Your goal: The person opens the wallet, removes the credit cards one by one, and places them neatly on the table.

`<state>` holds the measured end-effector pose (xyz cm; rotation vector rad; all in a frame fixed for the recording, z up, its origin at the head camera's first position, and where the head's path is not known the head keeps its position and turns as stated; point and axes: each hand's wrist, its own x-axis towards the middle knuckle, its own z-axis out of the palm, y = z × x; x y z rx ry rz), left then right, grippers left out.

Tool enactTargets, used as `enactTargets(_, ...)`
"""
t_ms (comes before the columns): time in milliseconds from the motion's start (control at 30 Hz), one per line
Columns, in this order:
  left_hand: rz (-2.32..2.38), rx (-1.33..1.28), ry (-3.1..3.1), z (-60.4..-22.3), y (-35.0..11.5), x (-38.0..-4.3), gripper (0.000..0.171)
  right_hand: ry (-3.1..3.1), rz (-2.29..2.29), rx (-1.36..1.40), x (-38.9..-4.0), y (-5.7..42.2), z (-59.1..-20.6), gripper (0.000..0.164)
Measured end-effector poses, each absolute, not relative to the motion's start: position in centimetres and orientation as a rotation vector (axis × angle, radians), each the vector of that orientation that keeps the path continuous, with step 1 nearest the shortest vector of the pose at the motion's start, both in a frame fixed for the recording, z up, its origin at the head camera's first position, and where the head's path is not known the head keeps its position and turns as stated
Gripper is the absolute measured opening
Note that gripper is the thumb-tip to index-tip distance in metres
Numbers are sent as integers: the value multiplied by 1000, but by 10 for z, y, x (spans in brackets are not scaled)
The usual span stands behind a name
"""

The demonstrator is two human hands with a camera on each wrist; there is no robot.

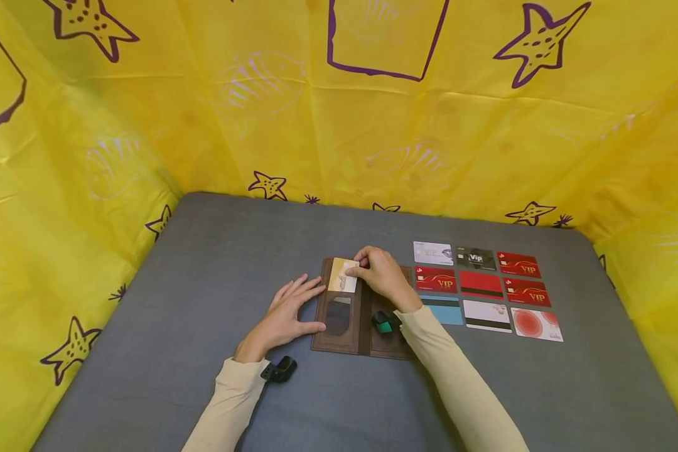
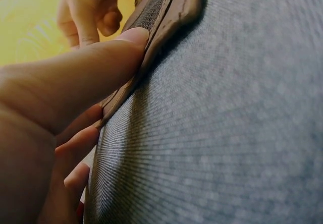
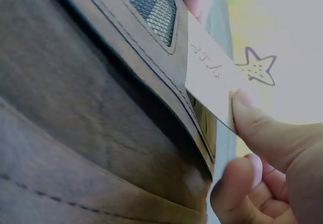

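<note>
A brown wallet (image 1: 336,342) lies spread open on the grey table, stitching along its edges. A pale gold card (image 1: 341,273) sits over the upper part of its left panel, above a mesh window (image 1: 338,315). My right hand (image 1: 385,275) pinches that card at its right side, thumb on its face; in the right wrist view the card (image 3: 208,80) slants at a pocket edge. With fingers spread, my left hand (image 1: 285,314) rests along the wallet's left edge. Its thumb (image 2: 101,62) presses the wallet's border in the left wrist view. My right forearm covers part of the right panel.
Right of the wallet, several cards lie in rows: red VIP cards (image 1: 520,265), a black one (image 1: 476,258), a blue one (image 1: 443,310) and white ones (image 1: 487,314). A yellow patterned cloth (image 1: 339,138) hangs behind the grey table (image 1: 231,251).
</note>
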<state>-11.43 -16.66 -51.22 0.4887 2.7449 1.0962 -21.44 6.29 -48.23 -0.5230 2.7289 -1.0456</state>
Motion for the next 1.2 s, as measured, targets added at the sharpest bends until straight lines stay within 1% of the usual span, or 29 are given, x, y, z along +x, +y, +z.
enactTargets(333,1093,499,2752,-513,-167,-115,78,2748,-1105,-519,-209,61,-477,29)
enactTargets(600,1065,513,2757,-514,-167,-116,77,2846,-1288,-525,-208,62,-473,24)
enactTargets(800,1055,511,2754,-514,-167,-116,77,2864,-1262,-564,-202,71,-469,26)
enactTargets(900,1057,509,2751,-513,-167,-116,78,2851,-1259,-601,-198,80,-470,28)
enactTargets(1100,1063,500,2746,-513,-167,-115,78,2798,-1218,-693,-191,98,-470,46)
enactTargets(1200,1060,500,2749,-513,-167,-115,77,2815,-1188,-712,-187,106,-470,51)
